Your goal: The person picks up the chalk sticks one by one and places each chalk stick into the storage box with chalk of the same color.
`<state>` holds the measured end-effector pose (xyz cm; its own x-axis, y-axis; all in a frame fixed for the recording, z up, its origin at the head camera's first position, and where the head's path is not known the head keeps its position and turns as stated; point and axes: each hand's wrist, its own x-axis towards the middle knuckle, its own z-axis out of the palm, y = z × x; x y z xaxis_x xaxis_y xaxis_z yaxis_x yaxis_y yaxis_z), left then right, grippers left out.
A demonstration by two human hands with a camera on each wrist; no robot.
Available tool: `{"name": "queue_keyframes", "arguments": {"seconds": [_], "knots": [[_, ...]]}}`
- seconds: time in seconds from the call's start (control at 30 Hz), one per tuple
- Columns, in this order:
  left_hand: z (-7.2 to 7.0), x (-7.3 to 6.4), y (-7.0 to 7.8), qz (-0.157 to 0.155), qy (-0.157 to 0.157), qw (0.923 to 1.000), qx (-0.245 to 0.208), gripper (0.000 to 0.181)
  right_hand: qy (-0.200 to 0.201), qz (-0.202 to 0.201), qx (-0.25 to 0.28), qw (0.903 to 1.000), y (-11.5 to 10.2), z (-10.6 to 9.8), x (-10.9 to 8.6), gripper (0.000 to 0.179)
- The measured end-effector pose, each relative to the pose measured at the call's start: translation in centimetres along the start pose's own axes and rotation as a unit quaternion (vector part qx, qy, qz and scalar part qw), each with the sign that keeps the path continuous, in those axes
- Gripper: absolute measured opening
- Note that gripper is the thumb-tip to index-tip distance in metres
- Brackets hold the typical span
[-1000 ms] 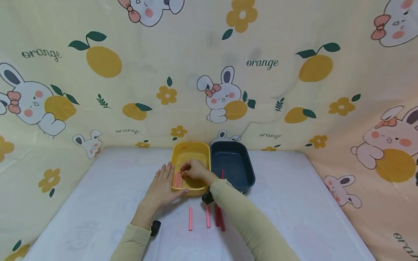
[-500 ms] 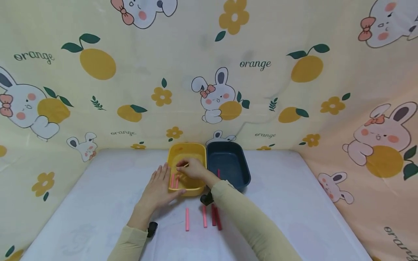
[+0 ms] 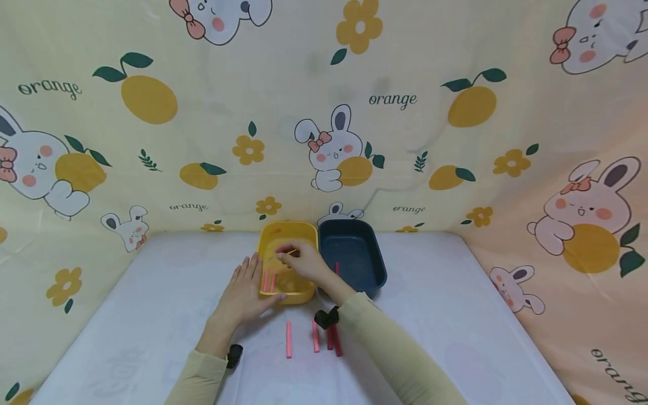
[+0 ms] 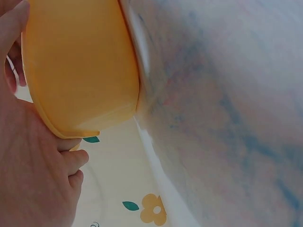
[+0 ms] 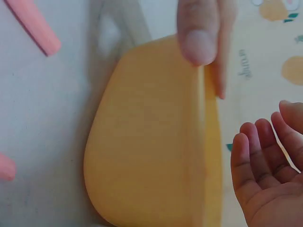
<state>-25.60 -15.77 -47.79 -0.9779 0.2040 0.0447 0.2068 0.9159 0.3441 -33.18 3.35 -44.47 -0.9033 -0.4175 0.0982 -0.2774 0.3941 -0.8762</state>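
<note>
Two pink chalk-like sticks lie side by side in the near left part of a yellow bin. Over that bin is my right hand, fingers loosely bent, with nothing seen between them; the right wrist view shows its palm and fingers bare. My left hand rests against the bin's near left corner, fingers straight along the left side and thumb along the front rim. In the left wrist view the left hand lies against the yellow wall.
A dark blue bin stands right beside the yellow one, a red stick partly visible in it. On the white table in front lie a pink stick, another pink stick and two red sticks, partly overlapped by the right wrist camera.
My right hand has drawn away from the two pink sticks in the yellow bin, and its fingers have loosened. The left hand stays at the bin. The head view has shifted slightly.
</note>
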Motion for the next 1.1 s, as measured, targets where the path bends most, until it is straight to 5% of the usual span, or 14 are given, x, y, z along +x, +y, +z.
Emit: {"name": "queue_keyframes", "arguments": {"seconds": [0.53,1.1], "knots": [[0.4,0.1,-0.1,-0.01,0.005,0.9999,-0.002,0.125,0.059,-0.036,0.01,0.9975,-1.2,-3.0,-5.7,0.019],[0.1,0.1,0.2,-0.015,0.006,0.9999,-0.007,0.121,0.079,0.02,0.02,0.9965,0.5,-4.5,-11.2,0.023]]}}
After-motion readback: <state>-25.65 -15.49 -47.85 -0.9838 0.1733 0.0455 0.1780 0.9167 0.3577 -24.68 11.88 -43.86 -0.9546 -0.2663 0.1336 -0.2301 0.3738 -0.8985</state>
